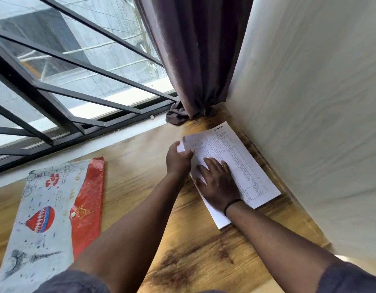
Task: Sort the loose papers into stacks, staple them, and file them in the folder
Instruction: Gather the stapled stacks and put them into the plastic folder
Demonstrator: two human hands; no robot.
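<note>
Landmark: the papers [231,163], a small pile of white sheets with a printed table on top, lay on the wooden worktop [144,166] close against the wall [309,123].
Right hand: your right hand [218,182] lay flat on the papers with fingers straight and spread, pressing the pile down near its closer end; it gripped nothing.
Left hand: your left hand [178,159] was at the far left corner of the papers, thumb and fingers pinched on the edge of a sheet and lifting that corner slightly off the pile.
Folder: the folder [54,218], an envelope type with a red flap and a snap button, lay flat on the worktop well to the left of the papers, its flap apparently closed.
Stapler: none showed anywhere around the papers.
Done so far: the sheets were gathered in one place, though the edges looked uneven, with a lower sheet sticking out toward you.
Step in hand: by the look of it, you were peeling off or squaring a sheet, so sorting was under way at an early stage.
Left to do: finishing the stacks, stapling, opening the folder and filing all seemed still ahead.
Beyond the papers: a dark curtain [195,60] hung at the corner, with a barred window [66,70] to its left.
</note>
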